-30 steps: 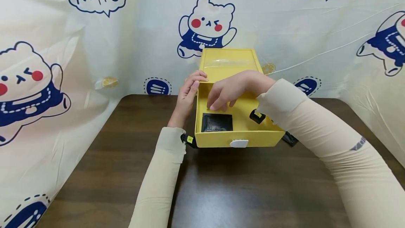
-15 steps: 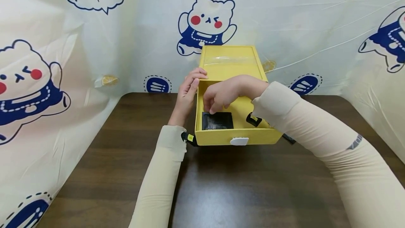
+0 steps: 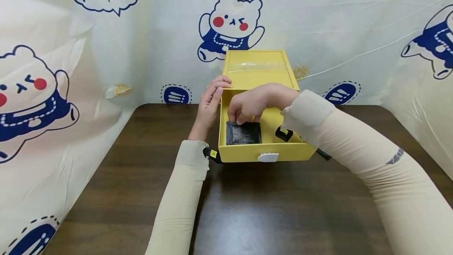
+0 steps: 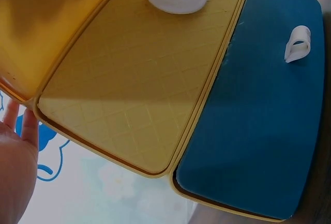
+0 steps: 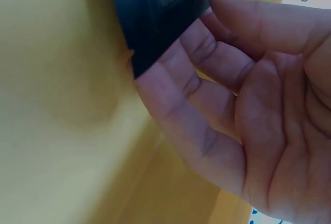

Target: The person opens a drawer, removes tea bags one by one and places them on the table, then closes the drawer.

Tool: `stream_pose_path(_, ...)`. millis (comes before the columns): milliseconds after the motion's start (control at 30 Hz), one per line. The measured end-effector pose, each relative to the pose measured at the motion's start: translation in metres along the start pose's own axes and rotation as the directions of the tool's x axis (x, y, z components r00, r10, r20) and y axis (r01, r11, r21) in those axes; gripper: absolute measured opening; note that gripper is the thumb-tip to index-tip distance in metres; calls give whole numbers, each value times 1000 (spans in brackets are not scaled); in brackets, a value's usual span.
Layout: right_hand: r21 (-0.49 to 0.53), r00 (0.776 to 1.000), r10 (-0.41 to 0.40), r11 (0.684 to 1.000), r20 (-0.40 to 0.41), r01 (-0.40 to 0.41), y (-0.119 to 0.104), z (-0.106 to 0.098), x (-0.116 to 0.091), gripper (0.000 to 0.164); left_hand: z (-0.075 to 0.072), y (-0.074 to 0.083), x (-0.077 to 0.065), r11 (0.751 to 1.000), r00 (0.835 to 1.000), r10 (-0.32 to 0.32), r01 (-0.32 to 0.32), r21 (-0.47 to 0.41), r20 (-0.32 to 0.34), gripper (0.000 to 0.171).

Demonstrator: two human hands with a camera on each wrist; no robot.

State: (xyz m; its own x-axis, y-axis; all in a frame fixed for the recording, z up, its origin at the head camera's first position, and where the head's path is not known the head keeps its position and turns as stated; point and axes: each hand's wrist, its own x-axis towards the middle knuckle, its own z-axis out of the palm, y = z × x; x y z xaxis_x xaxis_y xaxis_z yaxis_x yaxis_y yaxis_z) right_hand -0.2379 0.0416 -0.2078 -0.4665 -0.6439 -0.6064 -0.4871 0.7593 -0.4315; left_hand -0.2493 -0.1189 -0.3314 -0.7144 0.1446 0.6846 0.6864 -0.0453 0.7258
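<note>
A flat black packet with rows of small pale print (image 3: 244,133) is in the front left part of a pulled-out yellow drawer (image 3: 267,153). My right hand (image 3: 247,103) reaches into the drawer and pinches the packet's far edge. In the right wrist view, the thumb lies on one face of the packet (image 5: 165,6) and the fingers (image 5: 170,100) lie behind it. My left hand (image 3: 209,105) rests against the left side of the yellow cabinet (image 3: 260,72), its fingertips over the upper left edge. The left wrist view shows only part of that hand (image 4: 15,162).
A white tab handle (image 3: 268,157) sits on the drawer front. Below it, a blue drawer (image 4: 253,105) has a white loop handle (image 4: 298,44). A black item (image 3: 323,154), mostly hidden, lies right of the cabinet on the brown table (image 3: 141,176). A printed white cloth (image 3: 170,42) hangs behind.
My right hand has moved slightly left and toward the front of the drawer and taken hold of the packet. The packet's far edge has risen. My left hand stays on the cabinet.
</note>
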Motion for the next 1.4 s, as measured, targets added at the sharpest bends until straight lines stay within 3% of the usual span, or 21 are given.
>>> stream_pose_path(267, -14, 1000, -20, 1000, -10, 20, 2, -4, -3, 16, -1, -1, 1, 1000, 1000, -2, 2, -7, -3, 28)
stream_pose_path(733, 41, 993, -11, 999, -119, 16, 9, -19, -32, 13, 0, 0, 1, 1000, 1000, 1, -1, -6, -2, 28)
stream_pose_path(1067, 151, 982, -23, 987, -190, 52, 30, -32, -66, 15, 3, -2, 2, 1000, 1000, 0, 0, 3, 4, 28)
stream_pose_path(1400, 178, 960, 61, 984, -275, -12, 57, -44, -109, 18, 3, -1, 3, 999, 1000, 25, -25, -24, -4, 28)
